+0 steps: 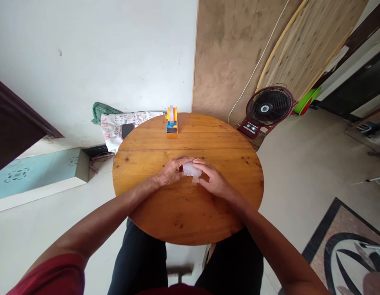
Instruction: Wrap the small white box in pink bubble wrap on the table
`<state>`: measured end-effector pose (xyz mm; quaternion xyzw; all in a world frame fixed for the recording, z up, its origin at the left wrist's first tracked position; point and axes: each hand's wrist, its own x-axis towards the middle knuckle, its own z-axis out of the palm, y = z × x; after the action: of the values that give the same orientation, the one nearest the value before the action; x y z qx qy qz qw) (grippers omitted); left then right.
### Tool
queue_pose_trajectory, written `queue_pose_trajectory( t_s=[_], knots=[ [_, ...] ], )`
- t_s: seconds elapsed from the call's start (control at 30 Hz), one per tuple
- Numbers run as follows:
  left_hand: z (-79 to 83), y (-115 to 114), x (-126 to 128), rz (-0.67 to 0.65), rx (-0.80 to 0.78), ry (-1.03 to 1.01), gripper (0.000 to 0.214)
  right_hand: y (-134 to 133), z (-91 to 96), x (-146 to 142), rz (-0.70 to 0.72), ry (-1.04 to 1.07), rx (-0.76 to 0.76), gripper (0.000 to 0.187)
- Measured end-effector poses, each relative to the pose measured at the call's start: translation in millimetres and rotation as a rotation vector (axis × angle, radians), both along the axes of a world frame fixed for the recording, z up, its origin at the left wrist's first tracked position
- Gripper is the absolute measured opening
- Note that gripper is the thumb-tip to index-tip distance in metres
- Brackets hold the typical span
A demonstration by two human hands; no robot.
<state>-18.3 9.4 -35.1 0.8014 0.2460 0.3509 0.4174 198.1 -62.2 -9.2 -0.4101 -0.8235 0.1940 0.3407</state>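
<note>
piece: translucent white piece (191, 170), small, soft-looking; material cannot be told
piece location: held just above the surface (190, 217), near the middle of the round wooden top, slightly toward the far side
left hand: left hand (170, 172) is brought in from the left; fingers (184, 160) are closed on the piece's left end
right hand: right hand (216, 181) is brought in from the right; fingers (203, 164) are curled over the piece's top and right end, clamped on it
key relation: piece is pinched between the 2 hands, touching both; neither hand is clearly nearer
long axis: seems to run left-right, from one hand to the other; the ends are hidden by fingertips, so it cannot be fixed exactly
loose part: 1 small flap is seen hanging from the lower edge, by the right thumb
tape dispenser: orange and blue tape dispenser (171, 120), upright at the far edge, well apart from both hands
floor items: fan (269, 107) beyond the surface to the right; printed sack (119, 123) to the left
</note>
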Motion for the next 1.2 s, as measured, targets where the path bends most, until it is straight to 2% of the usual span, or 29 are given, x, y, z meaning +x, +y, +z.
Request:
queue_pose_trajectory(
  t_s=[0.13,0.2,0.27,0.33,0.4,0.47,0.53,0.63,0.7,0.9,1.03,1.2],
  knots=[
    [21.7,5,8,0.037,-0.483,-0.005,0.044,19,18.7,5,0.018,0.141,-0.286,0.064],
    [30.7,9,12,0.061,-0.646,0.037,0.041,28,20.7,4,0.014,0.261,-0.392,0.063],
    [35.2,13,15,0.110,-0.740,0.079,0.038,38,18.2,2,-0.007,0.414,-0.474,0.060],
    [34.8,16,19,0.170,-0.746,0.056,0.038,45,13.3,-1,-0.047,0.551,-0.535,0.056],
    [30.9,17,22,0.186,-0.723,-0.066,0.042,50,8.1,-3,-0.096,0.649,-0.547,0.053],
    [26.3,15,23,0.115,-0.767,-0.240,0.048,51,3.6,-4,-0.136,0.713,-0.524,0.050],
    [23.4,11,24,-0.006,-0.892,-0.379,0.054,50,0.9,-5,-0.145,0.740,-0.506,0.048],
    [23.8,2,26,-0.144,-1.057,-0.450,0.057,46,1.9,-7,-0.135,0.737,-0.521,0.046],
    [25.9,-2,27,-0.178,-1.087,-0.445,0.057,42,5.5,-7,-0.129,0.718,-0.531,0.046],
    [27.5,-4,33,-0.103,-1.096,-0.485,0.047,38,13.3,-4,-0.146,0.619,-0.506,0.043],
    [24.9,-4,36,-0.058,-1.101,-0.510,0.049,41,10.0,-1,-0.189,0.533,-0.452,0.039],
    [21.9,-5,37,-0.015,-1.107,-0.523,0.050,42,5.0,1,-0.173,0.515,-0.433,0.037]
  ],
)
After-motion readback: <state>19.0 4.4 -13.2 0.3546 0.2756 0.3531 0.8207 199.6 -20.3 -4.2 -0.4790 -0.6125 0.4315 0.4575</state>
